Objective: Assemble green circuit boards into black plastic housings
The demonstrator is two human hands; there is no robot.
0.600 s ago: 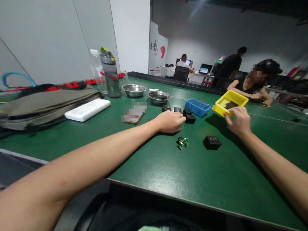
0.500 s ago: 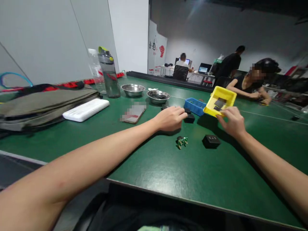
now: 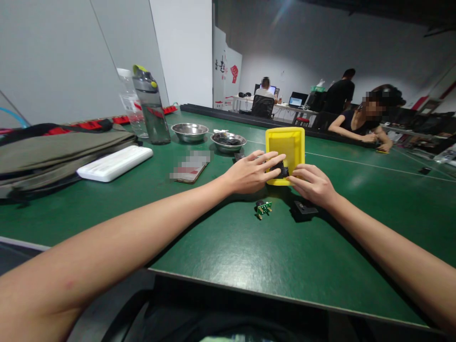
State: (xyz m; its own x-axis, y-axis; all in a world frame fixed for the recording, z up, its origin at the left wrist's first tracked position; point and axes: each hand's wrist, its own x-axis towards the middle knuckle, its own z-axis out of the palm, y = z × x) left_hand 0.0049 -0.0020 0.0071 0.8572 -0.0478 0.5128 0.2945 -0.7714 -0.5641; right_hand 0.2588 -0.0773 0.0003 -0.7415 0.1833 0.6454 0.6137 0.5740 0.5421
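Observation:
My right hand (image 3: 314,185) grips the lower right edge of a yellow plastic bin (image 3: 302,152), which is tilted so its inside faces me. Black parts (image 3: 283,170) lie at the bottom of this bin. My left hand (image 3: 251,173) reaches across the bin's opening, fingers spread over those parts; whether the fingertips touch them I cannot tell. On the table below the hands stands a small green circuit board (image 3: 264,209) with brass-coloured posts and a black round piece. A black block-shaped housing (image 3: 303,210) sits under my right hand.
Two steel bowls stand behind: one bowl (image 3: 189,132) and another bowl (image 3: 228,142) with dark pieces inside. A phone (image 3: 192,167), a white power bank (image 3: 114,164), a grey bag (image 3: 64,152) and a drink bottle (image 3: 152,109) lie or stand leftward. Another person (image 3: 366,118) sits across the table.
The yellow bin has moved left and tipped toward me, now covering the blue bin. My left hand has gone from closed to spread fingers. The view has shifted slightly.

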